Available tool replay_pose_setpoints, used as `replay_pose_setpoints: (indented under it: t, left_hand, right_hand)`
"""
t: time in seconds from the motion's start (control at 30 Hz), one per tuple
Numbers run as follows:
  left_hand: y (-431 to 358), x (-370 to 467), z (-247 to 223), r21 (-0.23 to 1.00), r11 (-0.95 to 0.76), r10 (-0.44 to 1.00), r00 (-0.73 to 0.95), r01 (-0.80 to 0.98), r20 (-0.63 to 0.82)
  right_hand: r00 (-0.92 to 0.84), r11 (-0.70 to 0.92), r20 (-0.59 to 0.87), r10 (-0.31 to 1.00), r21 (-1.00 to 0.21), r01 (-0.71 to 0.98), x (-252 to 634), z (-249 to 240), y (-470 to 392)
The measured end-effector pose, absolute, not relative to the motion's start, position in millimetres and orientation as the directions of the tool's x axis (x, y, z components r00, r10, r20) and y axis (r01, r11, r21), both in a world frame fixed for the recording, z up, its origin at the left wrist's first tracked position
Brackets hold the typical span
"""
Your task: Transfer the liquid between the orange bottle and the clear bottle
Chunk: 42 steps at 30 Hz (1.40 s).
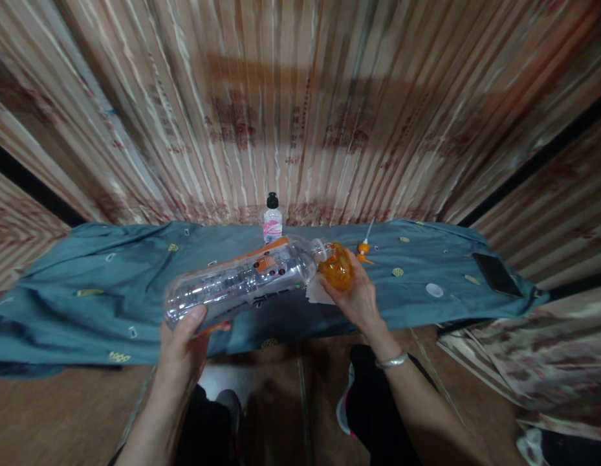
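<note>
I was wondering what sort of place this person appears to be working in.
Probably a small curtained-off corner indoors: what look like patterned curtains hang in front and at both sides, a blue-green cloth drapes a long raised surface, and the brown floor looks tiled.

The light is dim, with a broad brown shadow across the curtain [290,184] beyond the far edge of the table [140,255], white glints on the big bottle [232,285], pale glare on the floor [275,401] below the near edge, soft detail, and wide-angle stretching toward dark, smeared corners.
</note>
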<state>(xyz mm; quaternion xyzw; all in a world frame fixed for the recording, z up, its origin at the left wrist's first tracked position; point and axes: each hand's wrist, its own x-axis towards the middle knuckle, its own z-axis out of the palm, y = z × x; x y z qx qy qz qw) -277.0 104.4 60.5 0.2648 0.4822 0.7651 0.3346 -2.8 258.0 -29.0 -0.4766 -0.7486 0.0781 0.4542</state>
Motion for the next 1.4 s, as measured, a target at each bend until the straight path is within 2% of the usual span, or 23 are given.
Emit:
replay_pose_setpoints:
  t: [0.23, 1.13, 1.4]
  left_hand:
    - [104, -276, 63, 0.913, -0.337, 0.725, -0.682, -0.230, 0.096]
    - [103, -281, 65, 0.905, -0.327, 0.726, -0.685, -0.273, 0.056]
    - [100, -289, 54, 0.908, -0.336, 0.749, -0.656, -0.250, 0.097]
  right_hand:
    - [-0.127, 0.534, 0.603, 0.788, -0.566, 0.628, -3, -31, 256]
    - [-0.147, 0.540, 0.593, 0.792, -0.565, 0.624, -3, -32, 254]
    - [-0.156, 0.553, 0.606, 0.780, -0.550, 0.626, -4, -34, 256]
